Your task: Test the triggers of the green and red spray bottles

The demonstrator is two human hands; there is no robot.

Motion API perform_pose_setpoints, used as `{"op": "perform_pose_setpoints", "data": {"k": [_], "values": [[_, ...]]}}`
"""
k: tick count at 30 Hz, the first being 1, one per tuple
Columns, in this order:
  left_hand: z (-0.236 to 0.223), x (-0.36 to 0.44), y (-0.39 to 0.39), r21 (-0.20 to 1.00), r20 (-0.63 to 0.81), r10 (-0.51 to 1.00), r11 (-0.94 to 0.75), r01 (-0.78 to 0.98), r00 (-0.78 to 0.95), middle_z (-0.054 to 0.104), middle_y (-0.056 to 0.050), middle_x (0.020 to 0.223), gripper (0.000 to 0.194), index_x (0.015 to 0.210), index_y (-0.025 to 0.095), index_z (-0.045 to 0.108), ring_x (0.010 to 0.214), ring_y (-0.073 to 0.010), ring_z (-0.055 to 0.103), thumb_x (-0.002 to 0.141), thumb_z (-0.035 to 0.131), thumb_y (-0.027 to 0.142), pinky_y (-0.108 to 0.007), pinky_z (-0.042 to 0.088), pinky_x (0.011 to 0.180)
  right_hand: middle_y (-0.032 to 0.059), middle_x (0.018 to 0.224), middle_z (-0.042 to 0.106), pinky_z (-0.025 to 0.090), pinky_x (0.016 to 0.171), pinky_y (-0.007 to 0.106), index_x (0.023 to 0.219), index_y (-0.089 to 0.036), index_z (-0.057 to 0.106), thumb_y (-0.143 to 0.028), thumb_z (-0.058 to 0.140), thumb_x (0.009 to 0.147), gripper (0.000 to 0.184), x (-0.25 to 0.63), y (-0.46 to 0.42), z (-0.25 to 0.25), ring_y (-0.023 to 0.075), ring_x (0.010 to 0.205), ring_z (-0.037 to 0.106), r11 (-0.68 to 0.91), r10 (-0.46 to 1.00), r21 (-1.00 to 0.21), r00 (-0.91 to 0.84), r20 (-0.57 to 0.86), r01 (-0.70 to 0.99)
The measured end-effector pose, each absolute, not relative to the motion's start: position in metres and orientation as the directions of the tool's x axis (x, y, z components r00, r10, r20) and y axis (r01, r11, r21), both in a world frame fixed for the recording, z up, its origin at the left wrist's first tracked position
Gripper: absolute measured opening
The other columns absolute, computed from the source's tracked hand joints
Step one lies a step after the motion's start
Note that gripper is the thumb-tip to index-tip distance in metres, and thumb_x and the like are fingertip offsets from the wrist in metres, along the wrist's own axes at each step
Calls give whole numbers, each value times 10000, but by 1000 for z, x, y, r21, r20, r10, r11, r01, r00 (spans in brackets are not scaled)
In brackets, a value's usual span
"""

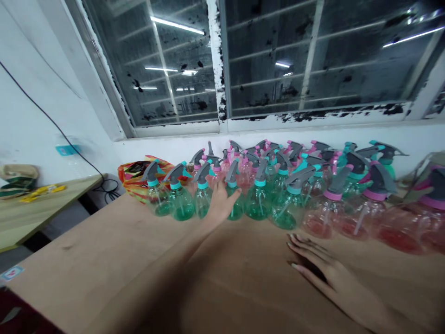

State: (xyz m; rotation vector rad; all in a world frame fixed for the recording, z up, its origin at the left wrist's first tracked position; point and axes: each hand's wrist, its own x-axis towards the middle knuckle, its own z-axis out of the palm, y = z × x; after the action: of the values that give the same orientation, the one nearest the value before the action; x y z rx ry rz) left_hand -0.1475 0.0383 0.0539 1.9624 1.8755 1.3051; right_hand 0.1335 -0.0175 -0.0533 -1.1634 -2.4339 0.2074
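My left hand reaches into the front row of clear, round spray bottles. Its fingers point away from me and its thumb is spread, lying across the front of a green-tinted spray bottle with a grey and turquoise trigger head. Another green spray bottle stands just left of that hand. On the tabletop, my right hand rests with its fingers apart, holding nothing. Beyond its fingertips are a green spray bottle and a pink spray bottle.
More pink and green spray bottles stand packed toward the wall. A red-and-yellow plastic bag lies at the row's left end. Farther left, a lower table holds yellow items. A window is behind.
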Motion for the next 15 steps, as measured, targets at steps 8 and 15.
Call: {"op": "perform_pose_setpoints", "data": {"k": [8,15], "values": [[60,-148,37,529,395,906,-86,844,-155,590,-95,1086,308,1130,134,528,915,-222,605,889,529,325,-423,503,784,52,1385,439,319,1058,469,1311,-208,461,-470,401,888,500,134,-18,-52,243,1287,360,637,770,-306,-566,295,707],[69,-145,-25,482,376,927,-189,855,-7,646,-57,829,286,953,190,580,792,-264,626,872,465,438,-389,476,727,50,1356,478,342,1047,465,1300,-219,476,-453,435,877,485,134,-18,-50,249,1271,385,650,758,-328,-554,346,685]]}}
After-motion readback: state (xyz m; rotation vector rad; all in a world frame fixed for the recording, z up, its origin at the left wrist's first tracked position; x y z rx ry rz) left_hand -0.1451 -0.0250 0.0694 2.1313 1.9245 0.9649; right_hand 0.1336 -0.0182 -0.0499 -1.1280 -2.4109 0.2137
